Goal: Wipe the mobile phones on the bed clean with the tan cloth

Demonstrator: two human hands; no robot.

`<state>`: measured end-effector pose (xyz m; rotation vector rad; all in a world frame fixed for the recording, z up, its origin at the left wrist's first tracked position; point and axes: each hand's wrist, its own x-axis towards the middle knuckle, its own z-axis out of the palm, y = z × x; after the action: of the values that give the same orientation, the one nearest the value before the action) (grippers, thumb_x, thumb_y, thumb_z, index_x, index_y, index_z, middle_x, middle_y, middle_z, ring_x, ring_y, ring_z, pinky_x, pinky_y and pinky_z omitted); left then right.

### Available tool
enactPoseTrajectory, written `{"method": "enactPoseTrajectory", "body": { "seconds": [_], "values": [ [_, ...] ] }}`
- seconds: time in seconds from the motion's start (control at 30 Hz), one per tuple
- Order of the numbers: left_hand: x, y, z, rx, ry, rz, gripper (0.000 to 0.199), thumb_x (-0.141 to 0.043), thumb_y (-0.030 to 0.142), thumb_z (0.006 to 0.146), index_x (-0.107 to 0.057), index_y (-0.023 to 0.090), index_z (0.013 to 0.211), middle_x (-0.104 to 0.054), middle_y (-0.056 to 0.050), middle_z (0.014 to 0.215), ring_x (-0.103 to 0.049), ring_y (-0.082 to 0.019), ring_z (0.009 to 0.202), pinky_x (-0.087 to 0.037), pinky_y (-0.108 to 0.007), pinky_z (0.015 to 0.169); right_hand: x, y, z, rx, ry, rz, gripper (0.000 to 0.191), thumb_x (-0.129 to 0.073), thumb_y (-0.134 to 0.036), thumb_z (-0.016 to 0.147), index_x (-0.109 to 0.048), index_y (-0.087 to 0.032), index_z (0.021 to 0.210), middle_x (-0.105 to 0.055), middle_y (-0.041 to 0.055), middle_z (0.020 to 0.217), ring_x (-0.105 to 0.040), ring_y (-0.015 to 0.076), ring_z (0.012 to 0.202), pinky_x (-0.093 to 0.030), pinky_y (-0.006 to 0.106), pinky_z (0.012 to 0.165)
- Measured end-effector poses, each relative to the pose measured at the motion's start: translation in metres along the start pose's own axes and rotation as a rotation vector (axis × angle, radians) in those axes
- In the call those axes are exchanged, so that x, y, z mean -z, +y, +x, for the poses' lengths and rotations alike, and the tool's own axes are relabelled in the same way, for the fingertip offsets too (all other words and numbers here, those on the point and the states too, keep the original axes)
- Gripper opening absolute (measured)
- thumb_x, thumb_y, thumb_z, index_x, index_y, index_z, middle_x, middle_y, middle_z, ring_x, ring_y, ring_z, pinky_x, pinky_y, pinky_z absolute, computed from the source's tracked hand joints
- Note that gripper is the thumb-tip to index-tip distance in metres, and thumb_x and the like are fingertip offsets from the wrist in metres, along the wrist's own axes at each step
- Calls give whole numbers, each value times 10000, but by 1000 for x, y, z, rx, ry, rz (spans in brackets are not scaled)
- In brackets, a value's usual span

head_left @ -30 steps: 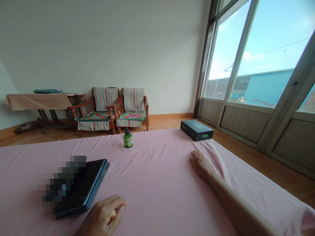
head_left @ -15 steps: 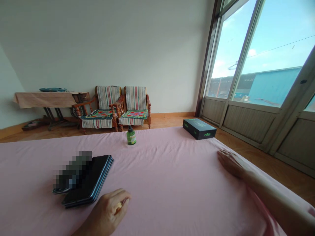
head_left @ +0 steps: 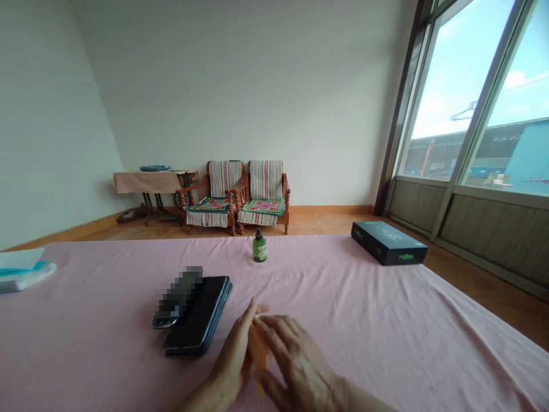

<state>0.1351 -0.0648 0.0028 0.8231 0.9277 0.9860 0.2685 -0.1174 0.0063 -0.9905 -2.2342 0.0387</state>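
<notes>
My left hand is at the lower middle of the view, fingers curled around a small yellowish, thin item. Against it from the right rests my right hand, its fingers touching the same item; what exactly the item is cannot be made out. Both hands are over the pink cloth. Just left of them lies a black tablet-like stack, with a blurred-out object on its left side. Beyond the hands a green pump bottle stands upright.
A black box with green print lies at the cloth's right far edge. A white and blue packet is at the far left. Two wooden chairs and a covered table stand by the wall.
My right hand has come in from the right edge of the cloth to meet my left hand. The view has turned left, bringing in the packet. The yellowish item now shows between my hands.
</notes>
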Motion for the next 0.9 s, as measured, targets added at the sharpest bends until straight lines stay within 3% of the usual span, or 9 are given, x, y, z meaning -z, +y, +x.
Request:
{"method": "enactPoseTrajectory", "body": {
  "seconds": [0.1, 0.27, 0.37, 0.5, 0.6, 0.7, 0.8, 0.9],
  "values": [
    [-6, 0, 6, 155, -48, -297, 361, -492, 458, 898, -644, 137, 962, -698, -78, 816, -678, -224, 870, -509, -325, 829, -21, 1, 5, -43, 7, -9, 688, -634, -326, 769, -401, -131, 1387, -468, 162, 1388, -445, 318, 1237, -407, 470, 1011],
    [1, -3, 13, 154, -82, -392, 327, -479, 400, 923, -647, 138, 1023, -700, -109, 952, -644, -242, 1000, -483, -356, 904, -42, 35, 1, -187, 145, 81, 456, -557, -193, 840, -526, -178, 1295, -513, 164, 1344, -511, 270, 1205, -462, 409, 983],
    [9, -11, 11, 100, -142, -321, 247, -595, 318, 873, -658, 119, 1004, -690, -112, 972, -638, -237, 992, -475, -337, 899, -39, 47, 1, -254, 240, 291, 326, -489, -225, 903, -601, -245, 1208, -612, 123, 1215, -610, 238, 1079, -532, 344, 886],
    [15, -22, 10, -89, -329, -52, 291, -690, 336, 815, -636, 135, 1020, -667, -100, 950, -637, -232, 911, -484, -336, 807, -33, 50, -2, -273, 231, 514, 292, -453, -255, 920, -631, -293, 1148, -662, 82, 1067, -651, 222, 982, -547, 314, 823],
    [16, -27, 12, -153, -289, 13, 280, -711, 369, 793, -621, 144, 933, -648, -67, 858, -627, -188, 796, -470, -287, 706, -38, 48, -8, -265, 312, 540, 287, -469, -325, 904, -615, -285, 1148, -645, 101, 1071, -640, 236, 986, -543, 329, 823],
    [15, -28, 12, -207, -236, 25, 264, -740, 353, 767, -591, 145, 831, -619, -32, 784, -596, -150, 742, -443, -256, 684, -46, 45, -12, -364, 355, 543, 339, -540, -408, 858, -578, -262, 1162, -647, 106, 1041, -639, 241, 962, -540, 320, 816],
    [13, -27, 10, -212, -222, 47, 300, -723, 396, 771, -552, 151, 789, -598, -16, 715, -583, -139, 647, -425, -248, 605, -47, 42, -13, -519, 294, 594, 295, -550, -483, 844, -600, -250, 1018, -669, 59, 847, -659, 208, 765, -535, 269, 685],
    [10, -23, 6, -247, -216, 91, 337, -724, 426, 757, -568, 149, 869, -587, -19, 740, -589, -148, 629, -400, -246, 565, -38, 40, -11, -636, 285, 677, 297, -495, -514, 873, -566, -227, 899, -611, 8, 652, -583, 154, 544, -471, 233, 528]
  ]
}}
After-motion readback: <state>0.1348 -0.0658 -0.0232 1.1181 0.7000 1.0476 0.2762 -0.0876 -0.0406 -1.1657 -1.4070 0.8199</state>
